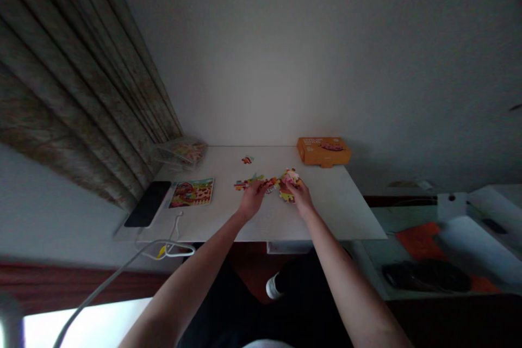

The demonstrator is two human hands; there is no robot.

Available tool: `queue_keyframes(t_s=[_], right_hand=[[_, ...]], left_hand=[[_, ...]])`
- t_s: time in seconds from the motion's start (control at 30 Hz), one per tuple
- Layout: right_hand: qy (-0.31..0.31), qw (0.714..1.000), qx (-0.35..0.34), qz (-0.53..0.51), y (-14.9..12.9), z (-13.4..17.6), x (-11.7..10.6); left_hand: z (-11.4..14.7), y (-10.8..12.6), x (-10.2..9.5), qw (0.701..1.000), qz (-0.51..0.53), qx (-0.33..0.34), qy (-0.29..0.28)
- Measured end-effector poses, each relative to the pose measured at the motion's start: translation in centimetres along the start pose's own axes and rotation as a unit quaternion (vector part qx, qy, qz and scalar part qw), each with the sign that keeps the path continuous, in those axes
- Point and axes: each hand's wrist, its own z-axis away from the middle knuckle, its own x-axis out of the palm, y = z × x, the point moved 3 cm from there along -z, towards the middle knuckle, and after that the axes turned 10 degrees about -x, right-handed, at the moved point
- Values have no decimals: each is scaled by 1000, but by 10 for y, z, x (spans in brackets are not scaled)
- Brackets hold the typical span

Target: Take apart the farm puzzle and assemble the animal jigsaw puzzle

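Note:
On the white table, my left hand (252,198) is closed on jigsaw puzzle pieces (240,186) that extend to its left and right. My right hand (302,197) grips a joined puzzle section (290,175) in pink, brown and yellow, partly covered by the fingers. The pieces at both hands lie close together; I cannot tell whether they interlock. Farther back lies a small red and orange puzzle piece (247,160), apart from both hands. A colourful picture card (192,192) showing a farm-like scene lies to the left of my left hand.
An orange puzzle box (325,151) stands at the back right of the table (338,206). At the back left is a clear container (185,152) with colourful contents. A dark flat device (149,204) lies on the left edge, near a white cable (175,228). The wall borders the back.

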Motion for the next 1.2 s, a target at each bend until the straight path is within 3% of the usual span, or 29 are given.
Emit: queue_keyframes(t_s=[0.1,0.23,0.47,0.77,0.87,0.97,1.03,1.1,1.2], right_hand=[[-28,998,48,-37,3,6,9],[-37,993,73,-84,5,16,18],[-60,993,72,-69,-1,23,22],[-56,997,56,-19,2,27,21],[-22,998,57,-18,3,27,15],[2,998,54,-38,1,29,10],[6,997,53,-48,1,31,9],[5,997,54,-52,1,32,9],[-1,997,51,-57,2,33,9]], left_hand=[[9,6,22,992,107,-48,-40],[17,10,39,981,165,-103,1],[21,9,36,976,163,-130,68],[21,-3,32,988,122,-87,41],[7,-13,2,995,43,-40,81],[-19,-25,-58,985,-104,-12,140],[-39,-34,-107,954,-233,-33,185],[-58,-44,-154,917,-348,-40,194],[-76,-62,-216,875,-434,-52,209]])
